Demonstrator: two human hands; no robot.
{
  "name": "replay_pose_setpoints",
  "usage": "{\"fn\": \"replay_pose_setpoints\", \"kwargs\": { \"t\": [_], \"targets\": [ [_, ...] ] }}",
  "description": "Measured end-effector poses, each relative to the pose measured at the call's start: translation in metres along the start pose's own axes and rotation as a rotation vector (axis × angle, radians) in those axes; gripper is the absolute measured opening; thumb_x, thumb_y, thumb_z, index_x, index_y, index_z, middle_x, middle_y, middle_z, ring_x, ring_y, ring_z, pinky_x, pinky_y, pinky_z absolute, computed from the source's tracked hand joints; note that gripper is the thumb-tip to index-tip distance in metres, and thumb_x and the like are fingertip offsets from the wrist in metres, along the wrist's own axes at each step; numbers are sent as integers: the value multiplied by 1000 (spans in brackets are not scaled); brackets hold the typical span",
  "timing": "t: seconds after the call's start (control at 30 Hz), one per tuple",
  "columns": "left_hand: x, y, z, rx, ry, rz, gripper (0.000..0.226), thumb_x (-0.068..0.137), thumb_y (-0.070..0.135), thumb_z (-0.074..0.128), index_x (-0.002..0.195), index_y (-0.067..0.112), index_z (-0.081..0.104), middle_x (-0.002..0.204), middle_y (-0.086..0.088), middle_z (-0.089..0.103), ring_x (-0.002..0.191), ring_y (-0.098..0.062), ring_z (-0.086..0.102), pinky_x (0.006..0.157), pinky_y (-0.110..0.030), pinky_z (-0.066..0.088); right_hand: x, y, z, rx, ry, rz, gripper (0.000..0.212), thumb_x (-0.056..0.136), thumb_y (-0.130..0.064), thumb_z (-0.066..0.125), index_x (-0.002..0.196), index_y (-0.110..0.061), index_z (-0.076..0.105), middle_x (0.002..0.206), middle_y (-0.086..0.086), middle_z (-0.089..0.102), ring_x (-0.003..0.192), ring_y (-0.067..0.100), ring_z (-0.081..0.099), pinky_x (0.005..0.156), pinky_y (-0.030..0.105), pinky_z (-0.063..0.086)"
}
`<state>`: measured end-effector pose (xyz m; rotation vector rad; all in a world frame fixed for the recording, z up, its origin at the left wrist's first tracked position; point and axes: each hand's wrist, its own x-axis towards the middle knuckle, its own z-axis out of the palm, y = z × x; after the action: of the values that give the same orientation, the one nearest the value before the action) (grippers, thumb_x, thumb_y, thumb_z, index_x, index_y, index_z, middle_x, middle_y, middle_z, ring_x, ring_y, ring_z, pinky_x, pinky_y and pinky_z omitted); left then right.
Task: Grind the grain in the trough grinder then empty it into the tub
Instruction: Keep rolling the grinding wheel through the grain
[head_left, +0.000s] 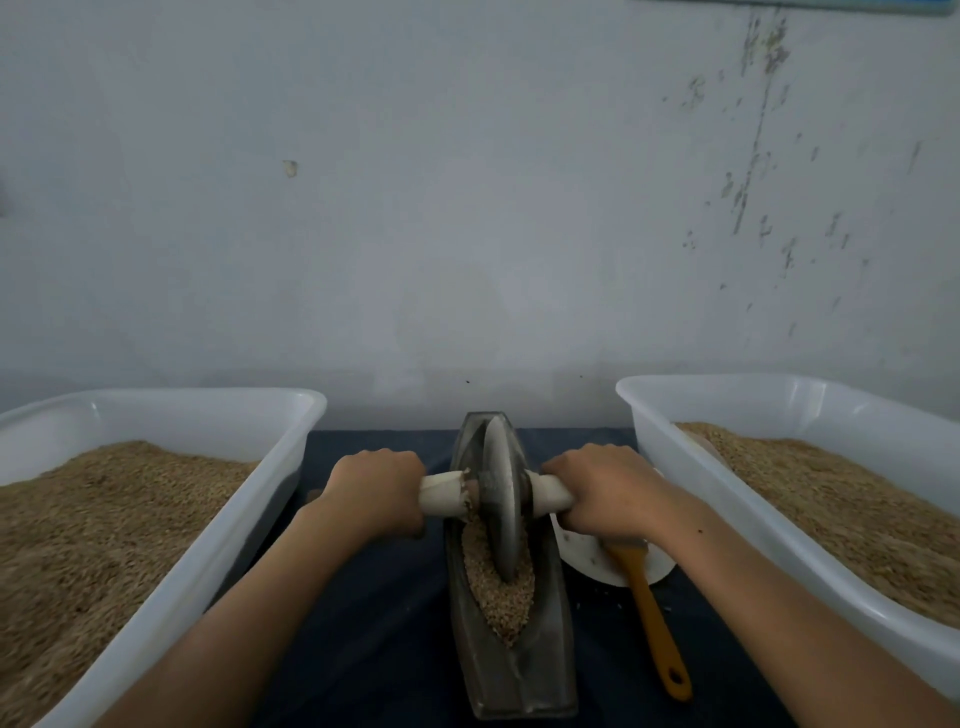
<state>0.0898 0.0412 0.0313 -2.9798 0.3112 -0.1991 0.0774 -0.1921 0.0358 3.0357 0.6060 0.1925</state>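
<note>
Dark cloth (374, 597), both hands' fingers wrapped round wheel handles, left hand (376, 491), right hand (605, 491), fingertips hidden

Small grain-processing workroom: bulk grain is filling two white tubs (291, 441) (654, 441) flanking a manual trough grinder (511, 670); the far wall (467, 208) is flaking.

Counted: two white tubs of grain (156, 415) (779, 400), one trough grinder (519, 670), one orange-handled brush (654, 623), one white plate (582, 556), two hands (374, 488) (608, 488).
</note>
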Motion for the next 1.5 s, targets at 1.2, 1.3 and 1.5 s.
{"fn": "replay_pose_setpoints", "kwargs": {
  "t": [1.2,1.3,1.5],
  "targets": [
    [1,2,19,-44,379,-23,20,86,40,55,100,26,53,94,6,62,86,-14,59,64,-26,32,5,-2,27,-87,389,-1,10,88,-22,53,97,-24,48,97,-6,62,89,19,57,65,30,29],
    [2,0,16,-48,306,-23,21,85,37,56,102,25,55,96,4,62,88,-16,59,65,-27,34,4,-3,22,-81,354,2,11,88,-23,53,91,-26,43,93,-5,63,86,19,59,64,31,30],
    [-1,-2,0,-17,-28,-4,37,77,38,66,110,22,58,88,5,58,79,-15,55,67,-27,39,0,-3,0,-37,6,-2,15,82,-21,59,96,-27,57,93,-3,64,86,18,61,64,29,37]
  ]
}}
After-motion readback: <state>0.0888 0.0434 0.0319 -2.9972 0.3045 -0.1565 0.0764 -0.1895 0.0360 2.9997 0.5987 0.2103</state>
